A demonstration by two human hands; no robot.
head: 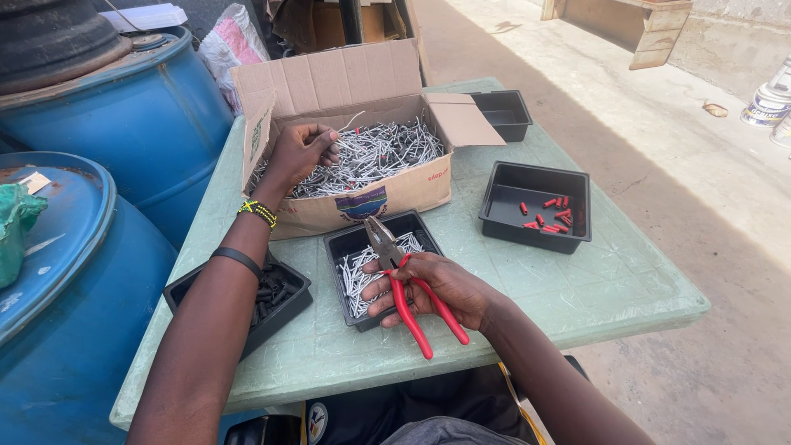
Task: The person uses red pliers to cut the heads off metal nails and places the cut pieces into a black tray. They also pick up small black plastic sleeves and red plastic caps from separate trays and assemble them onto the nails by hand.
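My left hand reaches into an open cardboard box full of thin grey metal pieces, fingers closed down among them. My right hand grips red-handled pliers, whose jaws point up over a black tray holding several bare grey pieces. A black tray with dark sleeves lies under my left forearm. At right, another black tray holds several small red caps.
A pale green plastic table carries everything. Two large blue drums stand close on the left. An empty black tray sits behind the box. Concrete ground lies to the right, with paint cans at the far edge.
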